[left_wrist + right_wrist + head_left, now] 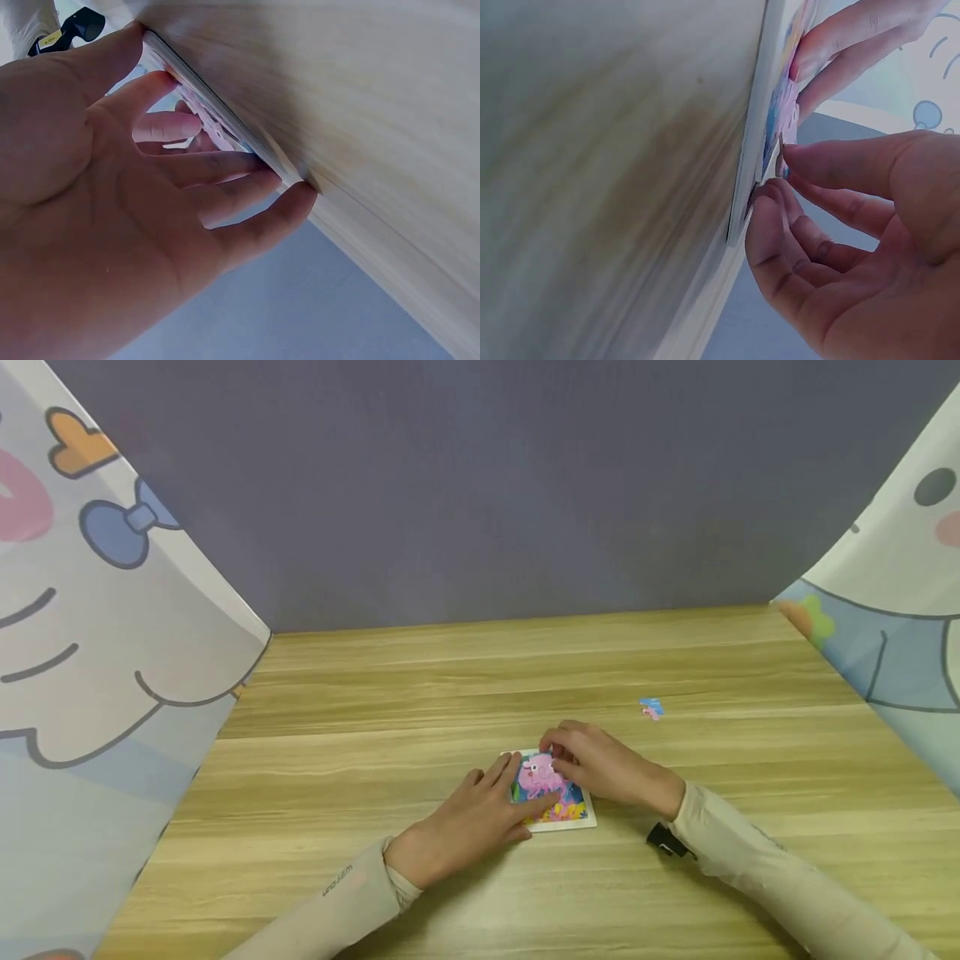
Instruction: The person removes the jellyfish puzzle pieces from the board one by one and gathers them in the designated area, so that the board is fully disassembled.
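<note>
A small square jigsaw puzzle (537, 783) in a white frame lies on the table, its picture a pink cartoon octopus over a dark blue sea. My left hand (468, 818) rests on its left side with fairly straight, spread fingers; one finger presses the picture, while the thumb touches the near edge. At the far right corner, my right hand (603, 766) pinches a small puzzle piece (782, 159) between thumb and fingers, tilted against the board. Most of that piece is hidden by the fingers. Another loose puzzle piece (651, 708), blue and pink, lies farther back to the right.
The wood-grain table (360, 693) ends at a dark grey panel (480, 493) behind. Cartoon-printed cloths (150, 635) hang at both sides. A black strap device (667, 841) sits at the right wrist, close above the table.
</note>
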Tool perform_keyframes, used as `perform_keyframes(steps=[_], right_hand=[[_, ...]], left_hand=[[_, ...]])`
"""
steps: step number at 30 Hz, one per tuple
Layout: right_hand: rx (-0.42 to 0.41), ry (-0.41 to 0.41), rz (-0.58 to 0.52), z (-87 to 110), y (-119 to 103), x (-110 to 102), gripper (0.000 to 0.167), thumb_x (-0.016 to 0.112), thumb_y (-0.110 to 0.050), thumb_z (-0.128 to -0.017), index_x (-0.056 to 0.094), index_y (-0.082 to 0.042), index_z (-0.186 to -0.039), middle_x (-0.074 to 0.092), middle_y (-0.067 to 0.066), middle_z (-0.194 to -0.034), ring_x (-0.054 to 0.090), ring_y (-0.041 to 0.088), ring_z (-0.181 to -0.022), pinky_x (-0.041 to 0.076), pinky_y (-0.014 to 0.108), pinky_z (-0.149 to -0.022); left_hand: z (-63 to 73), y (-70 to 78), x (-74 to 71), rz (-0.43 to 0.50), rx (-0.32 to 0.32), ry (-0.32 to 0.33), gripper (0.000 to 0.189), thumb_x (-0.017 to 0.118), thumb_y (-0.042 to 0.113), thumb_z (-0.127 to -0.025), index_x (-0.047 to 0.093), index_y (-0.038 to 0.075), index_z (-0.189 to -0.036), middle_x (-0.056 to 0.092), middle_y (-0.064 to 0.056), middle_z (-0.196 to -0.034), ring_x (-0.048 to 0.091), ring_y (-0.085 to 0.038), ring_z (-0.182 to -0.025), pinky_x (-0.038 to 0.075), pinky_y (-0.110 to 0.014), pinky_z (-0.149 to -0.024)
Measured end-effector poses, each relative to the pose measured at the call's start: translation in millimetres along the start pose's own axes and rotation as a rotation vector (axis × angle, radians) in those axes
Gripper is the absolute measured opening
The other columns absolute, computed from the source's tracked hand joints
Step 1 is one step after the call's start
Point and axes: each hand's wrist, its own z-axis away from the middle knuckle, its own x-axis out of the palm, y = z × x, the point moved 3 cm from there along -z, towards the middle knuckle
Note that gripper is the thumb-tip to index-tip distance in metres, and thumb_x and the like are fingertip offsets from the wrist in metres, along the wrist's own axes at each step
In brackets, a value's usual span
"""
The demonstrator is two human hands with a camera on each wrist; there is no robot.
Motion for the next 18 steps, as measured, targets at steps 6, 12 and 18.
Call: perform_keyframes(steps=[6,12,18], right_hand=[[0.022,0.001,-0.047,-2.0,2.2,-0.4,0.011,0.065,0.000,-0.092,0.066,-0.007,-0.101,0.064,-0.005,-0.081,0.056,0.004,-0.071,0.050,0.024,-0.064],[0.043,-0.010,-0.174,-3.1,6.4,0.6,0.012,0.063,0.001,-0.093,0.065,-0.007,-0.101,0.065,-0.002,-0.080,0.059,0.007,-0.069,0.052,0.025,-0.063],[0.043,-0.017,-0.270,-1.7,11.8,0.1,0.013,0.066,0.003,-0.092,0.065,-0.009,-0.099,0.065,0.000,-0.080,0.063,0.012,-0.071,0.054,0.027,-0.064]], left_hand=[[-1.1,-1.1,-0.2,0.036,-0.004,-0.009,0.054,0.054,0.045,-0.101,0.040,0.038,-0.152,0.043,-0.028,-0.148,0.042,-0.038,-0.138,0.052,-0.051,-0.092],[0.2,-3.0,-0.9,0.073,-0.008,-0.024,0.053,0.054,0.044,-0.101,0.040,0.037,-0.152,0.039,-0.030,-0.150,0.040,-0.040,-0.139,0.052,-0.054,-0.093],[-1.2,-2.8,-0.8,0.083,-0.012,-0.045,0.053,0.052,0.044,-0.102,0.038,0.038,-0.153,0.036,-0.029,-0.152,0.038,-0.040,-0.141,0.051,-0.054,-0.094]])
